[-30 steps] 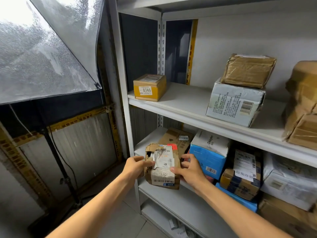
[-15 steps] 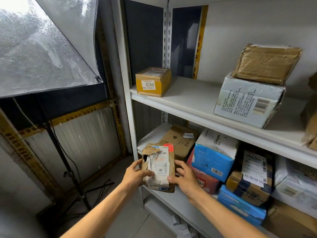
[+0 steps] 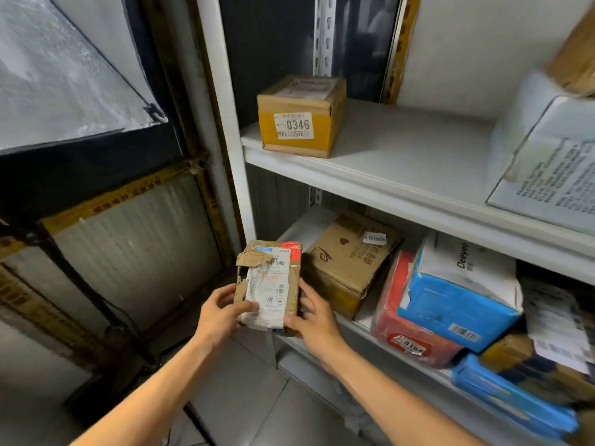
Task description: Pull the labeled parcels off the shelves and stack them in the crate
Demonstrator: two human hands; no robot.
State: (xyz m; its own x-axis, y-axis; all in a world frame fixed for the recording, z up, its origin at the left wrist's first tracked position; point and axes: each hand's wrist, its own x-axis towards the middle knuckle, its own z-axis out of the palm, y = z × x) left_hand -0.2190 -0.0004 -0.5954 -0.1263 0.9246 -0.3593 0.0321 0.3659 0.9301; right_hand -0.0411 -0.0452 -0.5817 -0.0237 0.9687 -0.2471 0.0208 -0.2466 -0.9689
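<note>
While my left hand (image 3: 222,312) and right hand (image 3: 317,320) clasp one torn brown parcel (image 3: 270,284) by its sides at the near-left corner of the middle shelf (image 3: 367,329), no crate is in view (so I judge this parcel not yet stacked). Left to pull: three parcels on the upper shelf (image 3: 402,162), counting the yellow 0346 box (image 3: 301,117), and at least five on the middle one.

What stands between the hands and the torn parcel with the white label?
Nothing visible. The left hand and the right hand hold the torn parcel by its sides, in front of the shelf. The brown box stands behind it, not in the way. The crate is not in view.
</note>
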